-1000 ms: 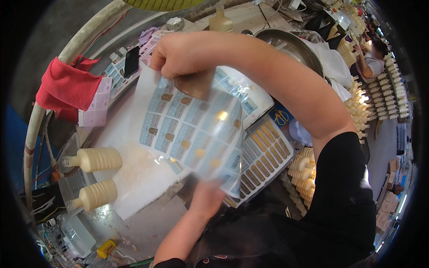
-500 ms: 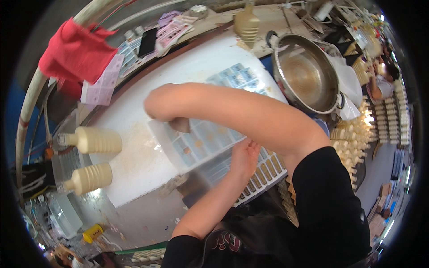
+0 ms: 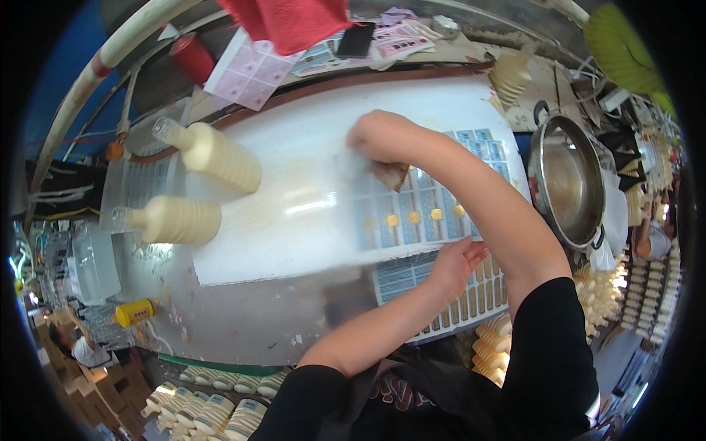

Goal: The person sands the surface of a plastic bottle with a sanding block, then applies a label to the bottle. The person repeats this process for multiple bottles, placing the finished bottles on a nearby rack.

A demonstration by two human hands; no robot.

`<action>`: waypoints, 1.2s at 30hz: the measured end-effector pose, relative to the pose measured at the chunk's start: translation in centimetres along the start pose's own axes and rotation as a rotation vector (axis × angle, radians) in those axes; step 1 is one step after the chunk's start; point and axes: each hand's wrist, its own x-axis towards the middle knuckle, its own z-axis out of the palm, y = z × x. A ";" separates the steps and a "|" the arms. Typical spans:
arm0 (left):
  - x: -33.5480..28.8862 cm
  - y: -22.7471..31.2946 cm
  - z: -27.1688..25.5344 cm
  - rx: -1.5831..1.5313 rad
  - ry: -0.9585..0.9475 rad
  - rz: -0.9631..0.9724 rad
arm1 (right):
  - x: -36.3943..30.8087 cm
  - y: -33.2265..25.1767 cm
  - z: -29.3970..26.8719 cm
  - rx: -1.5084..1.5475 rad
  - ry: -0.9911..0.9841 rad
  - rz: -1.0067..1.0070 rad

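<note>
A sheet of blue labels with gold patches [image 3: 414,217] lies on the white board [image 3: 294,117]. My right hand [image 3: 379,138] reaches across it and is closed on a small brownish flat piece [image 3: 393,176]. That piece's far side is hidden by the fingers, and motion blurs the sheet around it. At the sheet's near edge, my left hand [image 3: 457,266] rests with fingers stretched out, touching it. Under my left forearm is another label sheet with rows of gold-brown strips [image 3: 471,303]. More blue labels [image 3: 489,151] lie beyond my right forearm.
Two cream ribbed bottles [image 3: 219,158] [image 3: 180,219] lie on the left. A wide metal pot [image 3: 570,180] stands right of the board. At the back are a red cloth [image 3: 294,22], a phone [image 3: 356,40] and a cream bottle [image 3: 510,77]. A yellow container [image 3: 134,312] lies far left.
The view has swung, so the scene sits farther right. My right hand stays over the sheet's far left part with the brownish piece. The blue and gold print now shows more plainly.
</note>
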 end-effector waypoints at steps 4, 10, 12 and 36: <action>-0.1 -0.4 -1.3 0.011 -0.058 -0.008 | 1.4 2.3 3.4 -0.017 0.125 -0.106; -0.9 -0.4 -2.9 0.084 -0.106 -0.172 | 2.9 1.7 4.0 0.044 0.129 -0.054; -2.2 0.3 -4.4 0.309 -0.207 -0.267 | 3.1 0.5 4.5 0.128 0.093 0.011; -29.5 64.1 -19.3 -0.338 0.651 1.091 | -11.1 -3.6 11.9 0.686 0.370 0.477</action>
